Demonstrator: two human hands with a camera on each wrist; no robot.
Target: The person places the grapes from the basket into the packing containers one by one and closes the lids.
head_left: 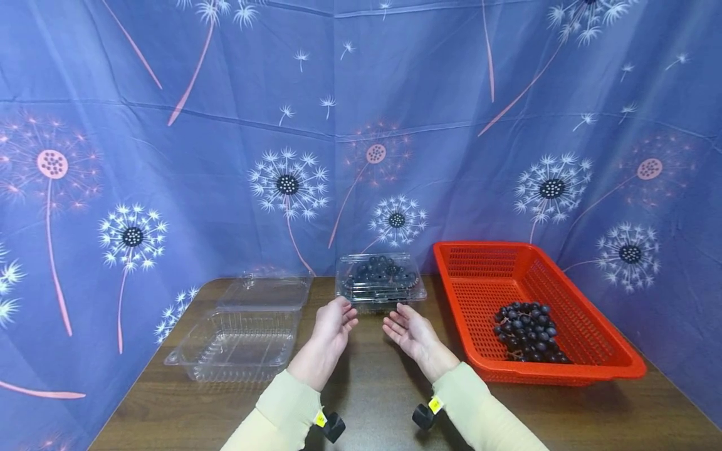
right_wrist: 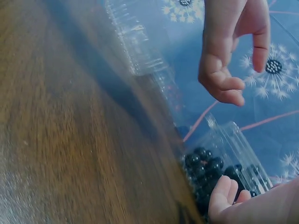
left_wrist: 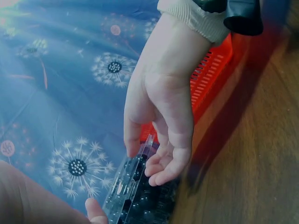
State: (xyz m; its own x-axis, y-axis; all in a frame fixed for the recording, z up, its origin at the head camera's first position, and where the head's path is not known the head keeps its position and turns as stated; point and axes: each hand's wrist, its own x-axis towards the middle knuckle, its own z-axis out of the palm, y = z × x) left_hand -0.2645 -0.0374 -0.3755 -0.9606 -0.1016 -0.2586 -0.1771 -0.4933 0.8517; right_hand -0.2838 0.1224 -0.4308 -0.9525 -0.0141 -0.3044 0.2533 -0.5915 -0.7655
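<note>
The surface [head_left: 372,394] is being occupied at right by a red basket [head_left: 564,371] and at far centre by a closed clear box [head_left: 389,294], its long axis running left to right. On its near side, left grip [head_left: 333,326] and right grip [head_left: 417,336] are being held about equally near, loosely curled, nothing grasped. Dark grapes [head_left: 379,270] are being enclosed by the box.

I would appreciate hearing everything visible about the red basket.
The basket is red, seemingly plastic, rectangular and open-topped, with perforated walls and floor and a smooth rim. It sits upright on the table to the person's right; dark grapes lie inside, toward its near end. Neither left hand nor right hand touches it.
</note>
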